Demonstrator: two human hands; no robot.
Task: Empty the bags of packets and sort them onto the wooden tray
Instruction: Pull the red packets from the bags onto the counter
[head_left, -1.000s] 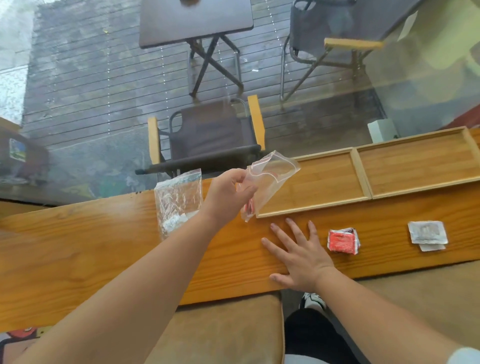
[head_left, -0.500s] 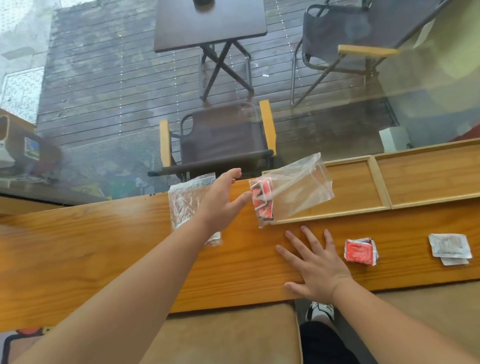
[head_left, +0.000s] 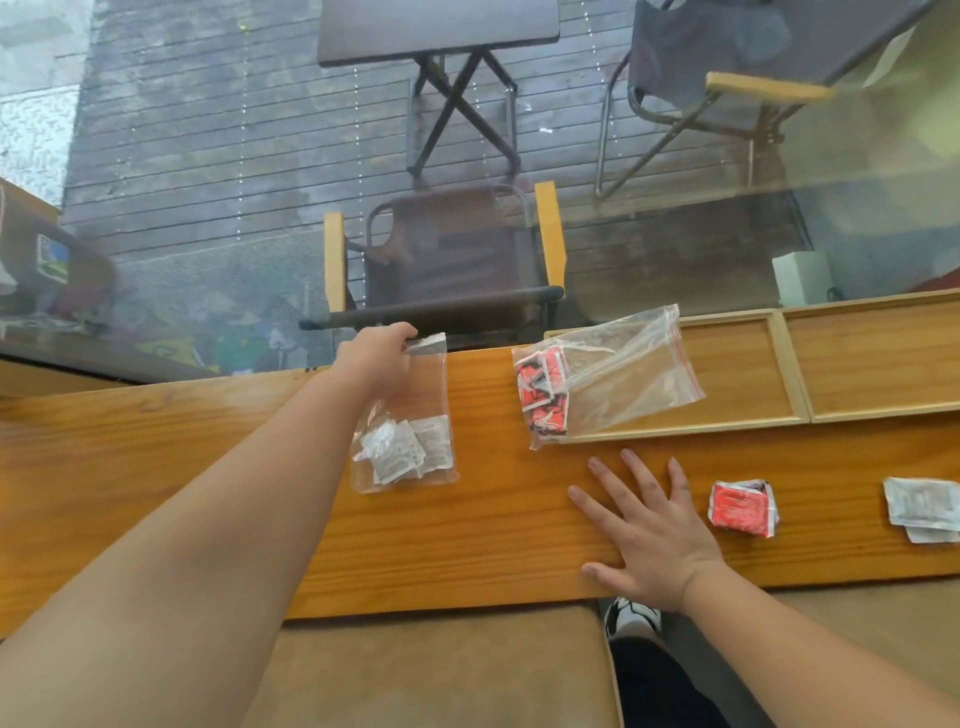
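The long orange-brown wooden counter (head_left: 493, 540) carries a pale two-compartment wooden tray (head_left: 789, 374); left of the tray lie two clear plastic bags (head_left: 410, 415) (head_left: 613, 374), nearer than it loose packets (head_left: 743, 506) (head_left: 922, 506).

Left hand (head_left: 379, 358) pinches the top of a clear zip bag of white packets (head_left: 402, 415); right hand (head_left: 649, 530) lies flat on the long wooden counter (head_left: 208, 457), beside 1 loose red packet (head_left: 743, 506).

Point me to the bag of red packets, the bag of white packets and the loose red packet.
bag of red packets (head_left: 623, 374), head view, on its clear middle.
bag of white packets (head_left: 426, 395), head view, clear upper part.
loose red packet (head_left: 740, 508), head view, its red face.
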